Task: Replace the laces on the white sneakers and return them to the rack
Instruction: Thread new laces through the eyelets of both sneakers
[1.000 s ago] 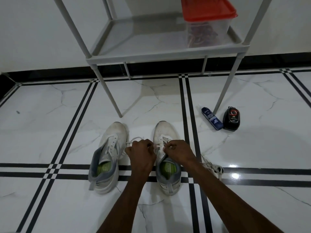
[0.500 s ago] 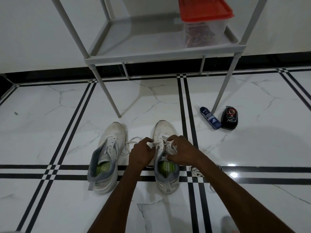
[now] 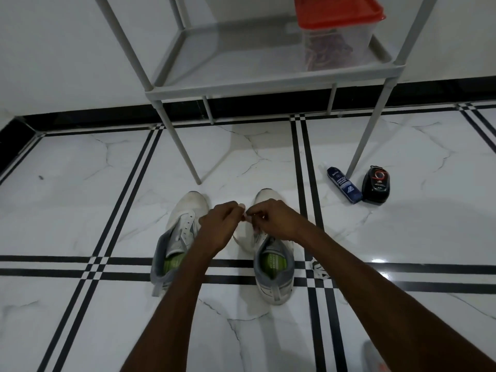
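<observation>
A: Where are the sneakers rn?

B: Both on the floor [image 3: 80, 200], toes toward the rack [image 3: 241, 87], in front of its front-left leg. Right sneaker [image 3: 272, 267] sits across the black double stripe; left sneaker [image 3: 178, 237] just beside it, eyelets bare as far as I can see, no lace in it.

A: Hands?

B: Both over the right sneaker's forefoot. Left hand [image 3: 218, 226] has its fingers curled, pinching a white lace [image 3: 244, 216] at the tips. Right hand [image 3: 276, 218] is curled too, fingertips meeting the left's, pinching the same lace afaict. Can't tell if it's the end or a loop, too small.

A: Progress?

B: Early-mid imo. Lacing on the right one is underway, lower eyelets hidden by the hands so can't say how many are done. Left one not started. Then both go back to the rack, whose shelf only holds a clear box w/ red lid [image 3: 338, 30] at its right end.

A: Other stuff?

B: A loose white lace [image 3: 318, 269] lies on the stripe just right of the right sneaker, prob an old one. Blue cleaner bottle [image 3: 343, 185] and black polish tin [image 3: 375, 183] by the rack's front-right leg.
</observation>
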Action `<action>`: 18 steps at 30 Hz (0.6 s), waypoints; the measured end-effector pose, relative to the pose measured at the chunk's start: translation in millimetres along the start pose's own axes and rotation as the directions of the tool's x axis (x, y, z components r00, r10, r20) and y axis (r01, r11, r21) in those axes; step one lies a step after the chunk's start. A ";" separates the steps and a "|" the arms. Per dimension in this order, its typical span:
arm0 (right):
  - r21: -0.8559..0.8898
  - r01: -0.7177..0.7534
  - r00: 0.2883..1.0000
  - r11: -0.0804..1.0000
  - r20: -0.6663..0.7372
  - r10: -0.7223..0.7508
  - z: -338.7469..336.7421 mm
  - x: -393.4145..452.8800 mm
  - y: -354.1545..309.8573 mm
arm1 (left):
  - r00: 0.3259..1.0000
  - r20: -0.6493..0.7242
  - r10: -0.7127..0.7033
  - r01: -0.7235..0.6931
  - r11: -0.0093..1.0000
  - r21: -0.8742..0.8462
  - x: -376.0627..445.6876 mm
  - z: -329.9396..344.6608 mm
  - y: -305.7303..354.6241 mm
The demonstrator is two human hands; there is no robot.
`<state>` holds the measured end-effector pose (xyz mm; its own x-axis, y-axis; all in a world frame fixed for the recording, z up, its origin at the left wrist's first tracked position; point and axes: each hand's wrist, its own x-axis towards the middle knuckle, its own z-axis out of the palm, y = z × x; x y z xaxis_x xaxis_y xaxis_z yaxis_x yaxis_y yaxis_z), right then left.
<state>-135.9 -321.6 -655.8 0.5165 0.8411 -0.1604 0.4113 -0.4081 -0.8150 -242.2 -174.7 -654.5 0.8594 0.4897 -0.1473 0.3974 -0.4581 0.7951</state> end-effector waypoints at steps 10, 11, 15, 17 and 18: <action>0.115 -0.102 0.995 0.988 0.004 0.103 10.9 13.7 -2.0 | 0.998 -0.054 -0.031 0.035 0.997 0.073 -12.9 -19.4 -16.4; 0.068 -0.070 0.993 0.995 0.100 0.063 15.0 13.9 -7.9 | 0.998 -0.045 -0.032 0.035 0.996 0.082 -11.7 -17.9 -16.3; 0.129 -0.169 0.964 0.977 -0.184 0.191 16.3 31.6 2.7 | 0.997 -0.068 -0.045 0.049 0.997 0.058 -14.0 -21.7 -20.6; 0.220 -0.187 0.853 0.957 -0.446 0.269 7.3 35.5 12.8 | 0.994 -0.089 -0.065 0.068 0.997 0.034 -17.5 -25.7 -26.2; 0.239 -0.163 0.862 0.957 -0.438 0.256 3.2 34.5 13.0 | 0.993 -0.098 -0.067 0.071 0.996 0.044 -19.2 -27.0 -27.3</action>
<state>-115.1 -296.8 -673.7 0.8792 0.4651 -0.1032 0.1303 -0.4432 -0.8869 -278.2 -151.5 -657.5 0.7954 0.5892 -0.1419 0.4715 -0.4545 0.7557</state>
